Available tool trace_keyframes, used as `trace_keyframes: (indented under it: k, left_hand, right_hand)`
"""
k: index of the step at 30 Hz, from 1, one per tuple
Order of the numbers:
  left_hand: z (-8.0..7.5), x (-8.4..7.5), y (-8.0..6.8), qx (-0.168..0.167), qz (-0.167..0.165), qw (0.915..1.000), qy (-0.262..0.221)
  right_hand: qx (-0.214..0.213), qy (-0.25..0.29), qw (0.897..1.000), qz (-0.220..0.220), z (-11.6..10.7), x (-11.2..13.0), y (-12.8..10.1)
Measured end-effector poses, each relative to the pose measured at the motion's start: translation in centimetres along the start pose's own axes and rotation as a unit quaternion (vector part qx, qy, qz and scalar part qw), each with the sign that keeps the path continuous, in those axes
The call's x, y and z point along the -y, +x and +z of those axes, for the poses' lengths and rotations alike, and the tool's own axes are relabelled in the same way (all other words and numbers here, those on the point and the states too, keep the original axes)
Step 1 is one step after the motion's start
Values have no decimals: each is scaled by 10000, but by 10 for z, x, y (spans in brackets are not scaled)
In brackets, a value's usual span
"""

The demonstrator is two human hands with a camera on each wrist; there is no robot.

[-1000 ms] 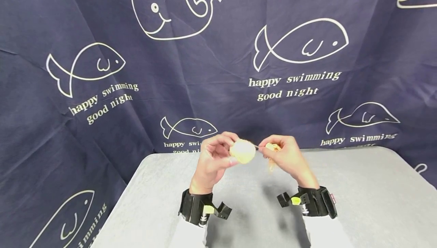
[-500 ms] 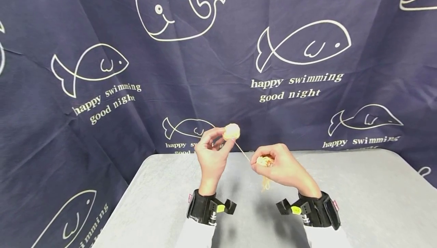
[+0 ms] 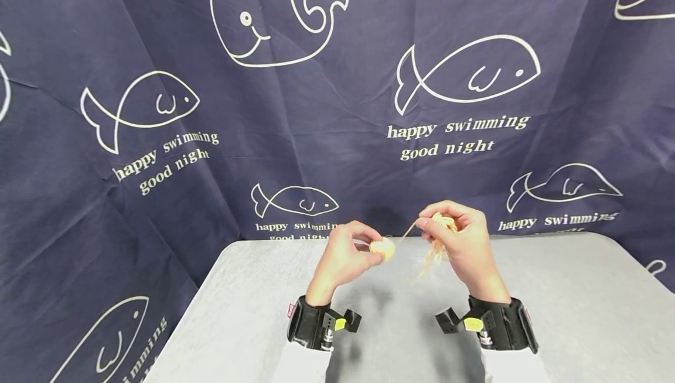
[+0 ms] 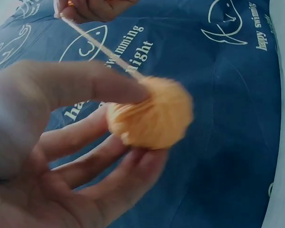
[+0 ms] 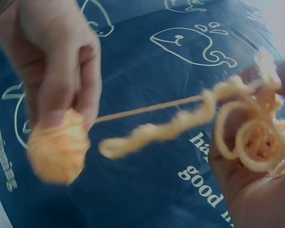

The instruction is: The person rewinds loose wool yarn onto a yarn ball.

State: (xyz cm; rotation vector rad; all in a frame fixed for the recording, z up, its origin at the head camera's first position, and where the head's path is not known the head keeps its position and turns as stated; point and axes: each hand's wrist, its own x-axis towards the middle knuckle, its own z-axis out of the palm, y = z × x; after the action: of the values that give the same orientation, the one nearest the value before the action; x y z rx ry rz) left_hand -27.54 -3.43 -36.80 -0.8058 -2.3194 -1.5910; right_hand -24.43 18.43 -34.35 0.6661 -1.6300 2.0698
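A small ball of pale orange yarn (image 4: 156, 114) sits between the thumb and fingers of my left hand (image 3: 344, 257), held above the table. From the ball a taut strand (image 5: 149, 110) runs across to my right hand (image 3: 464, 242), which pinches it at the fingertips. Loose loops of the same yarn (image 5: 259, 137) are gathered in the right palm, and some ends (image 3: 433, 257) dangle below it. In the right wrist view a twisted length of yarn (image 5: 156, 135) hangs out toward the ball.
Beneath both hands lies a light grey table (image 3: 237, 313). A dark blue cloth (image 3: 337, 108) printed with white fish and whales hangs behind and to the left. Each wrist wears a black strap (image 3: 311, 321) with a small camera mount.
The left hand with the yarn ball first rose and tilted up, then came down and turned. My right hand dipped, then lifted to the right, the strand still stretched between the hands.
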Motion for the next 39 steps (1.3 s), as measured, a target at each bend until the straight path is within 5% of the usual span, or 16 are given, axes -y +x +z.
trace_keyframes:
  k: [3,6,10,14,18,23,30,33,39]
  left_hand:
    - [-2,-1,-2,812,-107,9966,36]
    - [-5,-1,-3,1717,95,9845,-338]
    - [-9,-4,-3,2814,610,9490,-1287]
    - [-13,-10,-4,3178,1059,9087,-2492]
    - [-15,-15,-5,2670,1390,8899,-3427]
    - [-13,-18,-4,1317,1645,8863,-4124]
    - [-4,-22,1,-900,1041,8769,-4605]
    - [0,-20,4,-1628,910,8884,-4195]
    - [6,-7,6,-2094,1440,9415,-2213]
  right_hand:
    - [-412,873,9953,115,0,-2,1]
    - [-822,1437,9857,298,-1,-4,3]
    - [-1194,1683,9773,488,-6,-9,5]
    - [-1261,1337,9811,610,-9,-15,6]
    - [-1023,278,9910,818,-9,-21,6]
    - [-168,-1313,9862,998,-7,-27,4]
    - [1479,-2212,9629,446,2,-28,0]
    - [1926,-2283,9541,199,7,-25,-2]
    - [1951,-2067,9587,-52,13,-17,-5]
